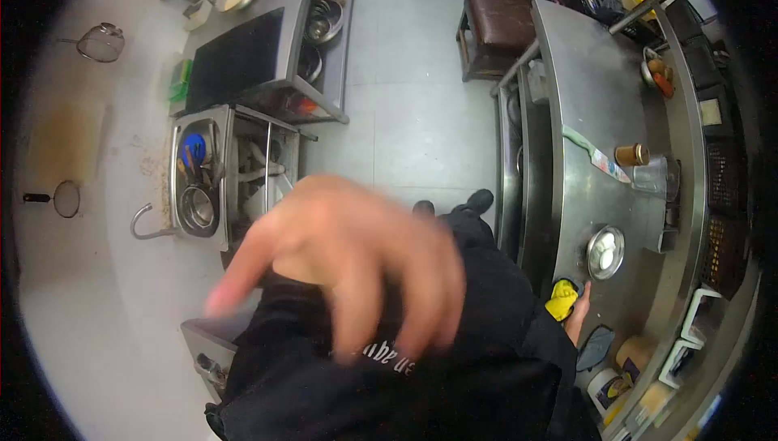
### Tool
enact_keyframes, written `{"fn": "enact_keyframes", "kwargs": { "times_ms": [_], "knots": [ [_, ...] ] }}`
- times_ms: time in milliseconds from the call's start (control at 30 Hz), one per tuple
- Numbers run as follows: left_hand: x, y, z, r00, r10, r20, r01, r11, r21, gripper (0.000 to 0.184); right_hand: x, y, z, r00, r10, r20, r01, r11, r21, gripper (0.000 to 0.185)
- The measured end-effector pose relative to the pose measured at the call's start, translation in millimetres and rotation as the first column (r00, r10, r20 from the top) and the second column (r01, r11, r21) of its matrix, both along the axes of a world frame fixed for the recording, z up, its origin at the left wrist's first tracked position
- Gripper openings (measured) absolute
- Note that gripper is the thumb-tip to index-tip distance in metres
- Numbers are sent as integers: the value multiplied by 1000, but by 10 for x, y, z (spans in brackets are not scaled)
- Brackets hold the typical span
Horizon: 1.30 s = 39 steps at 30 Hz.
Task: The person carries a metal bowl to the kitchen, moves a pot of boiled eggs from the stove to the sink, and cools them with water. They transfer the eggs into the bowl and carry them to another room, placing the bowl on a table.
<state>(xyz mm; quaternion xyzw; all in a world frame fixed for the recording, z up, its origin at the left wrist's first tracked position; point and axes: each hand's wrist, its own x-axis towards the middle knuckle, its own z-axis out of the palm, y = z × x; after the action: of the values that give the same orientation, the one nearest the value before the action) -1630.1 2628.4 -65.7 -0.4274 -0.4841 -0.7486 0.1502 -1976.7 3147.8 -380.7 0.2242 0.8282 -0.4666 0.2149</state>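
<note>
Right hand (580,308) at counter (592,88); floor (413,121) seemingly tiled.

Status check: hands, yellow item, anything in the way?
Left hand raised, open, blurred, blocking mid-view. Right hand at yellow item, grip unclear. Metal bowl close by on counter.

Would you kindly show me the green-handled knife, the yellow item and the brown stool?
Green-handled knife (601,160), head view: blade.
Yellow item (562,301), head view: visible middle.
Brown stool (500,23), head view: seat top.

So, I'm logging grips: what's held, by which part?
The left hand shows nothing held. The right hand is beside a yellow item; any grip, and where, is unclear.
</note>
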Motion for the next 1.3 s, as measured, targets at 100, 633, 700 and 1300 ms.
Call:
{"fn": "enact_keyframes", "kwargs": {
  "times_ms": [100, 633, 700, 1300],
  "knots": [
    [-24, 0, -513, 930, 185, 318, -306, 869, 388, 103, -331, 579, -662, 992, 119, 34, -114, 986, -120, 69],
    [262, -243, -2048, 693, 168, 701, -717, 267, 644, 127, 114, -148, 246, 977, -56, 206, 95, 978, -186, 51],
    [474, -302, -2209, 663, 188, 724, -748, 192, 635, 128, 63, -100, 186, 973, -41, 228, 89, 975, -204, 56],
    [666, 471, -2638, -502, 420, 756, -638, 411, -652, 85, 471, -2868, 909, 104, 988, 117, -994, 106, -5, 38]
  ]
}}
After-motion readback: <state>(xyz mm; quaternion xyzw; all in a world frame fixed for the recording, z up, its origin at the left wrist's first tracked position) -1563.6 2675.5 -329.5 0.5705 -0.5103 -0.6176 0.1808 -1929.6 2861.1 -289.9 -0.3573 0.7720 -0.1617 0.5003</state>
